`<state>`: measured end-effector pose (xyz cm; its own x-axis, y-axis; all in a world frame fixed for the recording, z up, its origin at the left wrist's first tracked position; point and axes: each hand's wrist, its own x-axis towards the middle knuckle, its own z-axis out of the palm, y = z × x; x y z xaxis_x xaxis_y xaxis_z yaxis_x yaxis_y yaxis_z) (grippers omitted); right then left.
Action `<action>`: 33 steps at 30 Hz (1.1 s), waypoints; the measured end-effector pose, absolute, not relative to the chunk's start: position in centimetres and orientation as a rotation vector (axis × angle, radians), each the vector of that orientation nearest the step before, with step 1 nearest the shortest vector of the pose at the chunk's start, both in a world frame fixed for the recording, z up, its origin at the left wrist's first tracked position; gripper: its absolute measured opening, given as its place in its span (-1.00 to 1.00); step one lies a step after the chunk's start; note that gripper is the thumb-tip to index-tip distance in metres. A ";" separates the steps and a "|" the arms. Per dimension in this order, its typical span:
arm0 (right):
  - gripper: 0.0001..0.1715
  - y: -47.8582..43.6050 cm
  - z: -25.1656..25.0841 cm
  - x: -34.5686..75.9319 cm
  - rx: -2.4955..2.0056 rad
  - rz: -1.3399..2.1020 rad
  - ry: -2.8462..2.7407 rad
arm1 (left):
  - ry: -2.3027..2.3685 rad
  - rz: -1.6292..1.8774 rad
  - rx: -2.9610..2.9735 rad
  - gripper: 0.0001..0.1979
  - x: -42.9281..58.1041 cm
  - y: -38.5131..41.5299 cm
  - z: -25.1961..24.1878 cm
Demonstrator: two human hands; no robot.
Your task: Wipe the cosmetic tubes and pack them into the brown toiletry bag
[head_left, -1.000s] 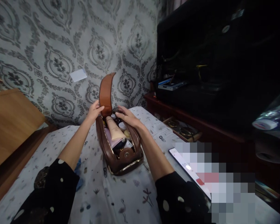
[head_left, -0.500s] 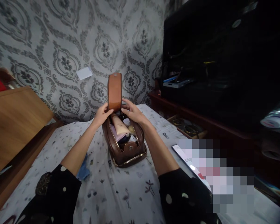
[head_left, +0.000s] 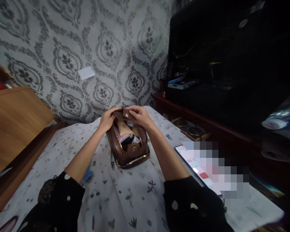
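Observation:
A brown leather cosmetic bag (head_left: 114,149) lies unzipped on the printed sheet, with gold zip edges around its opening. Inside show a beige squeeze tube (head_left: 124,128) and several small cosmetic items, partly hidden. At the bag's far left edge, my left hand (head_left: 108,119) is closed on the bag, its fingertips out of sight over the far end. My right hand (head_left: 140,116) pinches the end of the bag's flap strap (head_left: 126,113), which bends over the far part of the opening. The near snap tab (head_left: 134,149) is untouched.
To the right lies a lit phone (head_left: 195,170), partly blurred out. Beyond it is an open drawer (head_left: 203,137) with round items inside, below a dark screen (head_left: 227,42). A wooden panel (head_left: 19,119) stands left, and the patterned wall (head_left: 106,48) closes off the far side.
The flap strap stood upright before; it is now folded down toward me over the opening. My right hand has taken hold of its end. The view has shifted slightly.

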<state>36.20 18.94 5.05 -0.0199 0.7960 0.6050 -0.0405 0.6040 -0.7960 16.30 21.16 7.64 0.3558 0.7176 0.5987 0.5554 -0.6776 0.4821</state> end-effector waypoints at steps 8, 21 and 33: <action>-0.57 15.6 5.4 36.7 -0.830 0.624 -1.544 | 1.308 1.112 2.503 -0.50 16.6 20.6 7.7; -0.05 5.0 3.2 33.2 -1.459 0.036 -1.714 | 1.380 1.096 2.462 -0.48 16.1 18.9 7.4; -0.03 5.5 -0.1 33.3 -1.314 0.007 -1.759 | 1.434 1.280 2.500 -0.51 10.8 3.2 -1.3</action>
<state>33.33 5.52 -0.09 -0.0171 0.7624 0.6469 0.7573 0.4323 -0.4895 10.85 3.16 -1.30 0.2568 0.7160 0.6491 0.7259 -0.5863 0.3596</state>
